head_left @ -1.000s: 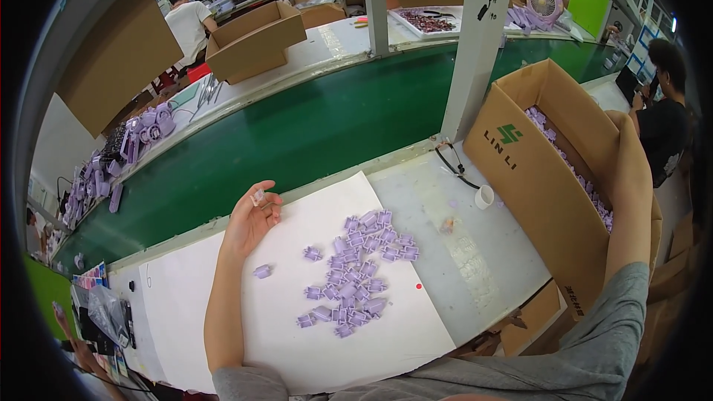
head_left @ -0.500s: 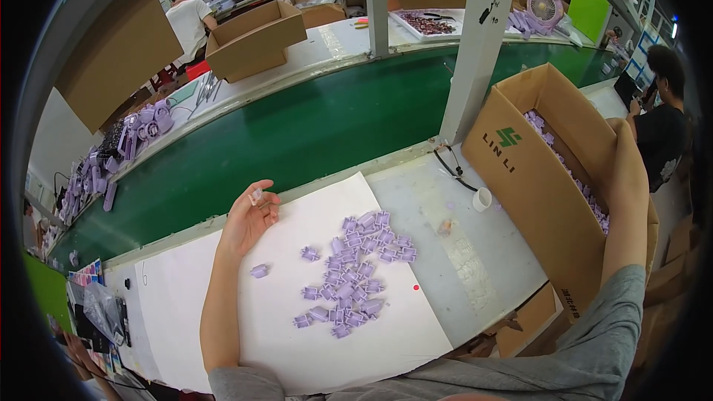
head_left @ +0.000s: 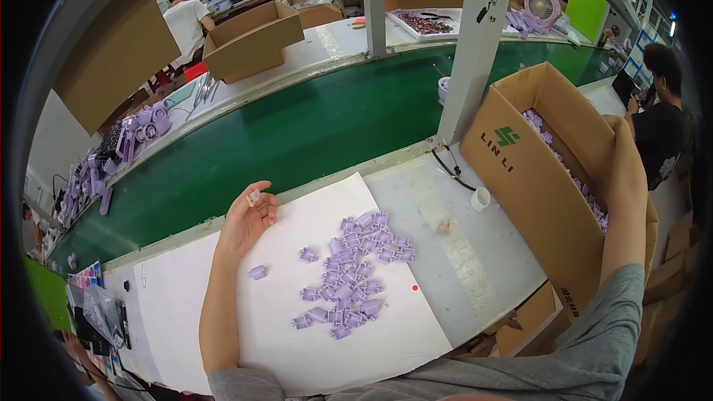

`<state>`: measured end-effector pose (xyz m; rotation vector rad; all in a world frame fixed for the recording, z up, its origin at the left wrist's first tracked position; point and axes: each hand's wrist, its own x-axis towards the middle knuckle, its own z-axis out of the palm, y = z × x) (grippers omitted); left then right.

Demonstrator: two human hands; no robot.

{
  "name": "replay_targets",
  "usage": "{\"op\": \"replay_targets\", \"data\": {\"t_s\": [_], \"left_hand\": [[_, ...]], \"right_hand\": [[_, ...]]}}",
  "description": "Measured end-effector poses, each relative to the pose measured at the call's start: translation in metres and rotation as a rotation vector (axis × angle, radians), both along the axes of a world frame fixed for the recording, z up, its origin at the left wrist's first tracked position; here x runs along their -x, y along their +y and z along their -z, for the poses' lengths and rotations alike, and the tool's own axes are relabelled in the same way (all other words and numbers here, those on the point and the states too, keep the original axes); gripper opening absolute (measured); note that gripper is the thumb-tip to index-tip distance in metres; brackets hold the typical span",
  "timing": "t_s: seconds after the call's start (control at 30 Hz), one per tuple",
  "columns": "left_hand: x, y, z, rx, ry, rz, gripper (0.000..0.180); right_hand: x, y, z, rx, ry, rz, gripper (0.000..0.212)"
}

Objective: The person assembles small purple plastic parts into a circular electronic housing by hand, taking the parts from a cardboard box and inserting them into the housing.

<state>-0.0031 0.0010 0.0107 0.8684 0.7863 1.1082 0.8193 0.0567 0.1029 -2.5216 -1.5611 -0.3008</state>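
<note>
"What are the things made of, left to right?"

"A small clear piece [head_left: 254, 197], glassy-looking, sits among the fingers of the left hand [head_left: 251, 221]. Then a lone lilac part [head_left: 258, 272], smooth plastic, and a pile of lilac parts [head_left: 344, 282], stubby, with little prongs. Next come a white ring [head_left: 480, 198] and a cardboard carton [head_left: 523, 212] with more lilac pieces [head_left: 587, 197] inside."

"And the surface and the room?"

"A matte white sheet [head_left: 275, 334] lies on the pale counter [head_left: 405, 186], beside a smooth green belt [head_left: 297, 134]. Across it are a lilac heap [head_left: 145, 126], a person in a white shirt [head_left: 186, 26], an open box [head_left: 249, 48] and a fan [head_left: 541, 4]; a person in a dark top [head_left: 663, 134] is far right."

"How do the hands stand?"

"The left one is half curled, loosely holding the clear piece. The lone part lies near its wrist, the pile farther right, untouched. The right forearm [head_left: 626, 215] reaches to the carton; I can't tell how the right hand is, its fingers being obscured."
</note>
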Motion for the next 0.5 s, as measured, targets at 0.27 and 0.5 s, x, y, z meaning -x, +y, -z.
{"op": "replay_targets", "data": {"t_s": [0.27, 0.5], "left_hand": [[0.0, 0.0, 0.002, -0.008, 0.012, -0.001, 0.033], [0.004, 0.002, 0.011, 0.041, -0.109, -0.027, 0.034]], "right_hand": [[-0.013, -0.012, 0.009, -0.036, 0.002, 0.007, 0.04], [-0.011, 0.016, -0.003, -0.062, -0.038, 0.022, 0.041]]}}
